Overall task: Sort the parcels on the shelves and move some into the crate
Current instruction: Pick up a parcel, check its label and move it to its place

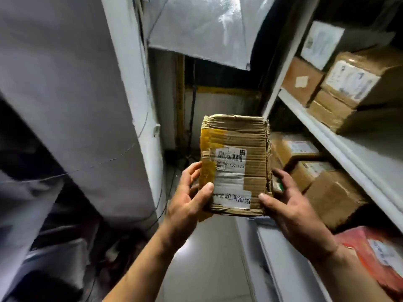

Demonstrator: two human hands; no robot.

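Observation:
A worn brown cardboard parcel (236, 149) with yellow tape and white shipping labels is held up in front of me, label side facing the camera. My left hand (188, 199) grips its lower left edge with the thumb on the front. My right hand (292, 205) holds its lower right edge, thumb on the corner. White shelves (340, 136) on the right carry several more cardboard parcels (331, 192). No crate is in view.
A grey fabric-covered wall or rack (72, 94) fills the left side. A red-orange parcel (377, 251) lies on the lowest shelf at right. A narrow aisle of pale floor (202, 258) runs ahead, ending at a dark wall under a silvery sheet (202, 29).

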